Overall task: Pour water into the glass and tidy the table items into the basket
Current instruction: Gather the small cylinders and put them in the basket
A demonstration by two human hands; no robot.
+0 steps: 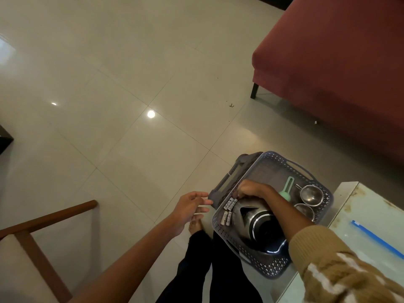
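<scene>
— Hands first: what are they doing?

— Her right hand [251, 190] is reaching down into the basket [323, 206], fingers curled at the far end of the kettle [255, 219], right above the batteries [228, 209]. Whether it's pinching a battery or only touching the kettle's top, I can't tell; the knuckles are hiding the fingertips. Her left hand [190, 206] is hovering loose and spread, holding nothing, just beside the basket's left rim.

— Where's the basket sitting?

— It's hanging partly off the corner of the table [371, 215], over her legs, with the red sofa [338, 62] beyond it and a wooden chair [39, 232] off to her left. I'm not seeing any glass from here.

— And what's lying inside?

— The kettle is lying on its side, its long axis running from her body out toward the far left corner. Two steel cups [310, 195] are sitting by the right wall, a green scoop [286, 189] next to them, and the batteries are lining the left wall along the kettle.

— So which hand takes the next move?

— The right is already in there. I'd guess the left is coming in to steady the rim, being the nearer one to that edge.

— Any writing?

— The batteries are carrying print, but it's too small to read. A blue strip [380, 241] is lying on the table, unmarked as far as I can see.
</scene>
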